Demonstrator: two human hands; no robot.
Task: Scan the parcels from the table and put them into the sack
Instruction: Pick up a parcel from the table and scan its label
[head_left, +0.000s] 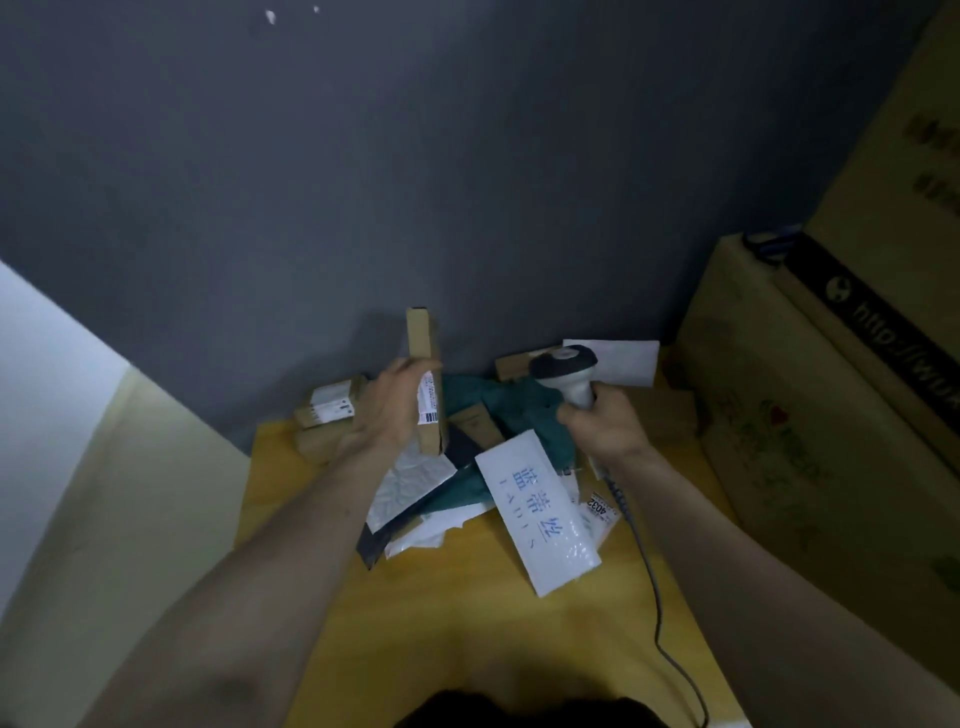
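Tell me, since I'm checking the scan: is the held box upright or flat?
Upright: the left hand holds the box on end, label facing the scanner.

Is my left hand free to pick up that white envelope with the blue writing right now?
Probably not: the left hand grips a cardboard box. The white envelope lies uncovered atop the pile.

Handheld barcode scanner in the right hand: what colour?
Light grey handheld barcode scanner with a dark head; head view, the only one.

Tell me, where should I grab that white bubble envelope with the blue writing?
Grab the white bubble envelope by its near short end, coming from the person's side. That end sticks out flat over the bare yellow table, while the far end is tucked under the green bag.
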